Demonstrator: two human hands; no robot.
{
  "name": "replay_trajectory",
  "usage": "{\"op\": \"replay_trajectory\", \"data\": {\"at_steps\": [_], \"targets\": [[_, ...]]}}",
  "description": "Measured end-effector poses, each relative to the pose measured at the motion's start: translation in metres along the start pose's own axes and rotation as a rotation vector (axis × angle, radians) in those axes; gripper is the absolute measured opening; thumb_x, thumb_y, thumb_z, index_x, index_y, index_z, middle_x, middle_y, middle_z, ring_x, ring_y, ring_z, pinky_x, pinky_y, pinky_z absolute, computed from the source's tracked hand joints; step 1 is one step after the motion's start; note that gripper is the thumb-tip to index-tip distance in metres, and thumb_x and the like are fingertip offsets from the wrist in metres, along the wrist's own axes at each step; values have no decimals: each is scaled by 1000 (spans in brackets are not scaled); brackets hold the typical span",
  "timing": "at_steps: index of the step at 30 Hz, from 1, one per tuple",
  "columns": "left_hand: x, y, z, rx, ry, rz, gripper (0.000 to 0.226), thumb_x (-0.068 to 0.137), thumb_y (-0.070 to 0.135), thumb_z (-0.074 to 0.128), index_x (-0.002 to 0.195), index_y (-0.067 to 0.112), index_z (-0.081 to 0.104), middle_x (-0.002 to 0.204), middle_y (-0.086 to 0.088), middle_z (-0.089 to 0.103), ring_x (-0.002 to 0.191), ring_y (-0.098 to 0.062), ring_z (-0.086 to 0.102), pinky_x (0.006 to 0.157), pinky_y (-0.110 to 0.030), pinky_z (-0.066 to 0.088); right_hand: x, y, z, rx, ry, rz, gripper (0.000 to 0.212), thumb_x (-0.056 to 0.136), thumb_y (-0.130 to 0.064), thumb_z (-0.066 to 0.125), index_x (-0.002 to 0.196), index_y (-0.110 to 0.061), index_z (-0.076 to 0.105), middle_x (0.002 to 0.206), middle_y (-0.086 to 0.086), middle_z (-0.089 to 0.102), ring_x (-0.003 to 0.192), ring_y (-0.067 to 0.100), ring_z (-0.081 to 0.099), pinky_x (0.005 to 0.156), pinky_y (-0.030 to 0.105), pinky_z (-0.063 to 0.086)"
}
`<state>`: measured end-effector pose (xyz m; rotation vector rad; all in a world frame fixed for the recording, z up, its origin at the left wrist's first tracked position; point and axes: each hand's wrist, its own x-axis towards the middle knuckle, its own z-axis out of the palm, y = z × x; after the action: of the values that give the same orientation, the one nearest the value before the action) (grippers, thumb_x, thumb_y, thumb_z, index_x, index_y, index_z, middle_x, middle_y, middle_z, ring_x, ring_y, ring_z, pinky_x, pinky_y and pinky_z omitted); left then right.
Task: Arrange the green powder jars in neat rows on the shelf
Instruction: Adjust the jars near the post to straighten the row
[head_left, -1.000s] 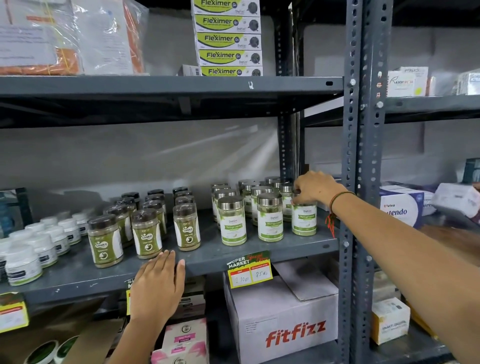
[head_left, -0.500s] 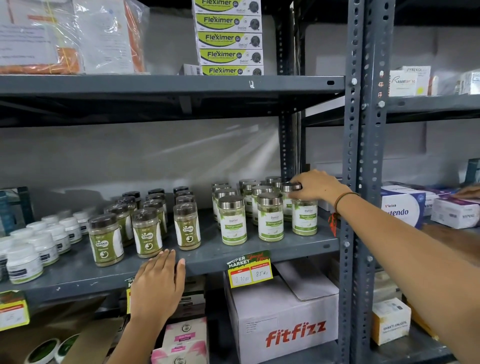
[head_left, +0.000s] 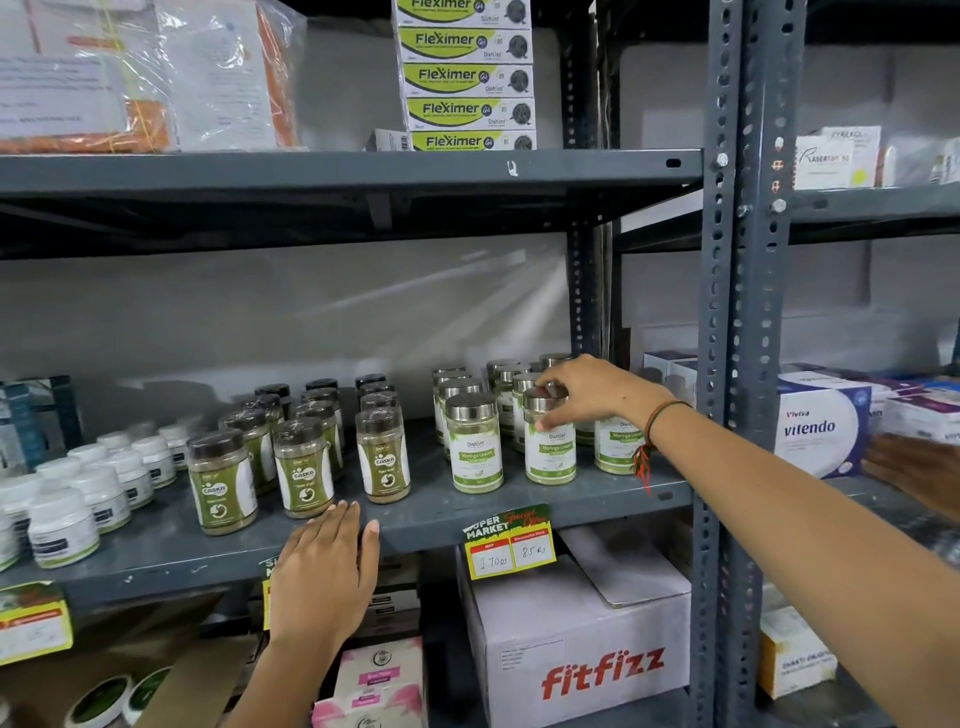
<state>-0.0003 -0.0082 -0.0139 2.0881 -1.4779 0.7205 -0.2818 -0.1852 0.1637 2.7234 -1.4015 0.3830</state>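
Note:
Several silver-lidded green powder jars (head_left: 475, 449) with white and green labels stand in rows on the grey middle shelf (head_left: 436, 512), right of centre. My right hand (head_left: 589, 389) reaches in from the right, and its fingers and thumb close around the lid of the middle front jar (head_left: 550, 449). The right front jar (head_left: 613, 447) stands partly hidden behind my wrist. To the left stand dark-lidded jars of green-brown powder (head_left: 223, 480), also in rows. My left hand (head_left: 327, 566) lies flat, fingers together, against the shelf's front edge below those jars.
Small white tubs (head_left: 65, 527) fill the shelf's left end. A steel upright (head_left: 727, 364) bounds the bay on the right; boxes (head_left: 823, 423) and another person's hand (head_left: 914, 467) lie beyond it. A fitfizz carton (head_left: 582, 649) sits below, and stacked Fleximer boxes (head_left: 467, 78) above.
My right hand has shifted left from the right front jar's lid to the middle front jar's lid. My left hand stays on the shelf edge.

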Motion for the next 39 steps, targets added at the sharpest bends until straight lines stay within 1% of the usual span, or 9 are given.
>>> {"op": "replay_trajectory", "data": {"at_steps": [5, 7, 9, 11, 13, 18, 22, 32, 39], "targets": [[-1, 1, 1, -7, 8, 2, 58, 94, 44, 33, 112, 3, 69, 110, -15, 71, 105, -27, 66, 93, -43, 48, 5, 1, 1, -20, -22, 14, 78, 75, -57, 76, 141, -24, 52, 135, 4, 61, 121, 26, 58, 102, 43, 49], [0, 2, 0, -6, 9, 3, 58, 94, 45, 31, 112, 4, 69, 110, -14, 71, 104, -27, 66, 93, -43, 49, 5, -2, -2, -53, -24, 14, 88, 74, -65, 72, 147, -24, 46, 143, 5, 57, 127, 27, 55, 106, 46, 46], [0, 2, -2, -7, 7, 0, 58, 95, 45, 31, 112, 4, 69, 110, -13, 71, 104, -27, 66, 93, -42, 48, 5, -11, -6, -59, 45, -17, 97, 74, -75, 63, 152, -22, 38, 149, 7, 52, 133, 30, 52, 113, 47, 39], [1, 2, -3, -6, 10, -1, 58, 95, 45, 30, 112, 5, 69, 111, -12, 71, 105, -26, 65, 93, -42, 48, 5, -31, -8, -25, 191, -79, 93, 79, -76, 57, 152, -21, 39, 149, 8, 52, 135, 30, 50, 114, 47, 36], [0, 2, -3, -1, 18, 1, 57, 95, 44, 30, 112, 6, 70, 110, -12, 71, 105, -26, 66, 93, -42, 49, 10, -60, -8, 36, 280, -156, 84, 82, -73, 56, 150, -24, 43, 151, 4, 51, 137, 27, 48, 111, 47, 40], [0, 1, -1, 12, 18, 18, 57, 95, 44, 31, 111, 6, 70, 110, -11, 71, 104, -25, 66, 92, -41, 49, 34, -132, 11, 62, 120, -329, 70, 86, -63, 61, 144, -25, 51, 144, 6, 57, 130, 28, 54, 104, 49, 47], [2, -1, 0, 17, 30, 26, 55, 95, 43, 33, 111, 6, 70, 110, -11, 71, 104, -24, 66, 92, -40, 49, 45, -165, 26, -52, 73, -356, 73, 87, -61, 61, 147, -22, 47, 143, 11, 56, 130, 32, 53, 106, 45, 41], [2, -3, 2, 3, 37, 43, 52, 96, 43, 35, 113, 7, 69, 112, -10, 71, 106, -23, 65, 94, -39, 49, 55, -178, 30, -40, 20, -300, 70, 84, -58, 66, 142, -20, 53, 142, 11, 57, 128, 34, 54, 101, 49, 49], [2, -4, 3, -11, 58, 44, 52, 96, 43, 34, 112, 8, 69, 112, -9, 71, 106, -22, 65, 94, -38, 48, 50, -177, 27, -21, 23, -285, 71, 83, -57, 69, 141, -20, 54, 138, 10, 60, 124, 34, 57, 98, 45, 50]]}}
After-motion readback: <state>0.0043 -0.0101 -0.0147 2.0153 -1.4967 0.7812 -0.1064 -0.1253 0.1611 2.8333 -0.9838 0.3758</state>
